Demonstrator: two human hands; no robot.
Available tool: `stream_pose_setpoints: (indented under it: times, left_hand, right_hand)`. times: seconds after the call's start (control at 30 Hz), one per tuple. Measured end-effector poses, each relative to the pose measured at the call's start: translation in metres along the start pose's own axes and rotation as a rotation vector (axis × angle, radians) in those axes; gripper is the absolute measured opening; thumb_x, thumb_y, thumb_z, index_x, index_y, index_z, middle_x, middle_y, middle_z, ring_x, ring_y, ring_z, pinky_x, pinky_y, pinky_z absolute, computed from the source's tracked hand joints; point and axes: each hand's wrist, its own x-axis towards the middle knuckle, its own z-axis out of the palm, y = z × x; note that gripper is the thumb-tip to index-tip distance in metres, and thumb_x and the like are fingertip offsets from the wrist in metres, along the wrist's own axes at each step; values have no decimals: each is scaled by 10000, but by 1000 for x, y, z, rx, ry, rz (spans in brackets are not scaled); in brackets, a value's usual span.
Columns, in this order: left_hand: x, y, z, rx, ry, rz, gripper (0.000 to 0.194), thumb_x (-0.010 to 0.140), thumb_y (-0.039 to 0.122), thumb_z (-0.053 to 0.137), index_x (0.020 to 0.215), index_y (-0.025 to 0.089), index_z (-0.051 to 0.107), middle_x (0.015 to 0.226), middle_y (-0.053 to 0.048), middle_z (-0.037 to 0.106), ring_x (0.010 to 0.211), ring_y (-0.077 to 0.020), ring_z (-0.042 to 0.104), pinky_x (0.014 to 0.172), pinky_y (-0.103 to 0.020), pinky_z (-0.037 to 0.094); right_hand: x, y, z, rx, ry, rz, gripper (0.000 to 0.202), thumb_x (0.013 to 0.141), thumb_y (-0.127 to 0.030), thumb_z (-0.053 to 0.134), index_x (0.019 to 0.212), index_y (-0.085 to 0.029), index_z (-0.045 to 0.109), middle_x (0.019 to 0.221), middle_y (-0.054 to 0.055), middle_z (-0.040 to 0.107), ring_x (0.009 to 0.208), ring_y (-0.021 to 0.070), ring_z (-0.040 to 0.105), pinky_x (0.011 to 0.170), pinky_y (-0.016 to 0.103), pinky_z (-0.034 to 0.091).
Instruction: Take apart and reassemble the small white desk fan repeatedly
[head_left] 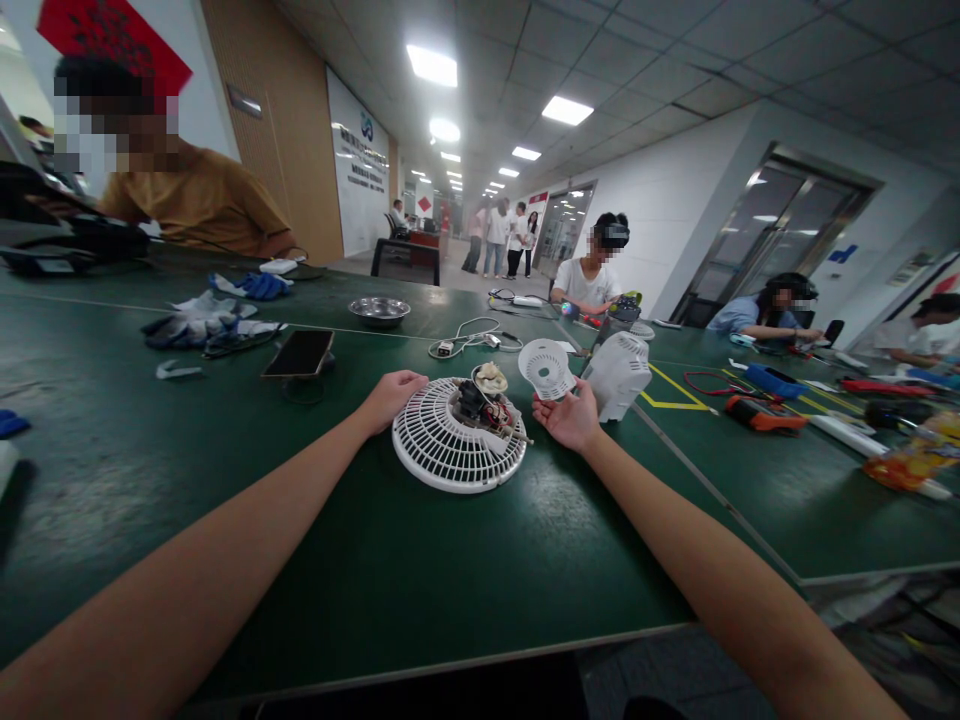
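The white fan grille (420,455) lay flat on the green table (345,570), in front of the person and between the two forearms, with a motor assembly (477,402) and its loose wires sitting on its far right part. The left hand (395,402) rested at the grille's far left rim, fingers close together; whether they pinched the rim could not be told. The right hand (571,415) was turned palm up, fingers curled at the lower edge of a tilted white perforated cover (546,366); how firmly thumb and fingers gripped it could not be made out. Handling them well seemed to call for light, steady contact on the grille, so that the motor did not slide, and for support under the cover's edge rather than a hard squeeze on its thin slats. The wires, and a thin rod reaching past the grille's right rim, looked the likeliest things to catch. Room was tightest on the right, where a white housing (619,375) stood just beside the right hand, and a white cable (466,338) lay beyond the grille. A phone (298,354) bounded the far left. The widest room lay on the near side, towards the table's edge.
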Motion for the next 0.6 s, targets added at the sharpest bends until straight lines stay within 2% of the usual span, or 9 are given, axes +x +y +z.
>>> stream_pose_setpoints:
  times: [0.37, 0.6]
  left_hand:
    - [1, -2, 2, 16, 17, 67, 393, 685, 497, 723, 862, 145, 710, 843, -67, 730, 785, -225, 665, 750, -347, 503]
    - [0, 0, 2, 10, 20, 35, 414, 650, 513, 740, 846, 149, 712, 850, -71, 733, 805, -231, 668, 739, -341, 503]
  right_hand:
    - [-1, 0, 1, -13, 1, -1, 427, 859, -573, 351, 1001, -230, 562, 801, 73, 652, 694, 209, 621, 614, 330, 521]
    - [-2, 1, 4, -20, 17, -11, 406, 864, -566, 359, 1014, -244, 554, 785, 64, 650, 677, 204, 625, 600, 320, 520]
